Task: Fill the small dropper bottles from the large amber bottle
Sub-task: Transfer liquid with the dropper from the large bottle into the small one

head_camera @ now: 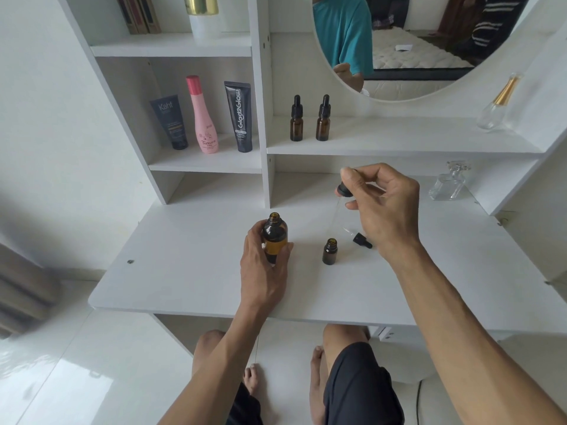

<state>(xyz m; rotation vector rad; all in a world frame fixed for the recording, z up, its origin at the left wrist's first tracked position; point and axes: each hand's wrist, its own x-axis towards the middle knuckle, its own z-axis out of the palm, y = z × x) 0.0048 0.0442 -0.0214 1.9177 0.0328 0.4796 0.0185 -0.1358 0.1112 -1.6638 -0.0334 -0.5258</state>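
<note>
On the white vanity tabletop [190,280] in front of me, my left hand [264,271] wraps around the large amber bottle [275,237], fingers and thumb curled on its sides. The bottle stands upright, long axis vertical, its uncapped mouth facing up.

My right hand [382,207] is raised above the table, thumb and fingers pinching the black bulb of a dropper cap [344,190]. Its thin glass pipette [337,210] hangs down from the cap, almost vertical, tip toward the tabletop; the glass is faint and I cannot tell if it holds liquid.

Between my hands, a small open dropper bottle [330,252] stands upright, mouth up, near the large one but apart from it. Just to its right a second dropper cap [360,240] lies on its side, its pipette pointing up-left; my right wrist partly covers it.

On the shelf behind, two capped small dropper bottles [310,119] stand upright side by side. In the left cubby stand a dark Kahf tube [170,122], a pink Tamara bottle [204,118] and a black Glad2Glow tube [241,118]. A clear glass perfume bottle [448,182] sits at the right rear of the table, another with a gold neck [498,104] on the shelf above it, below the round mirror [429,41].
</note>
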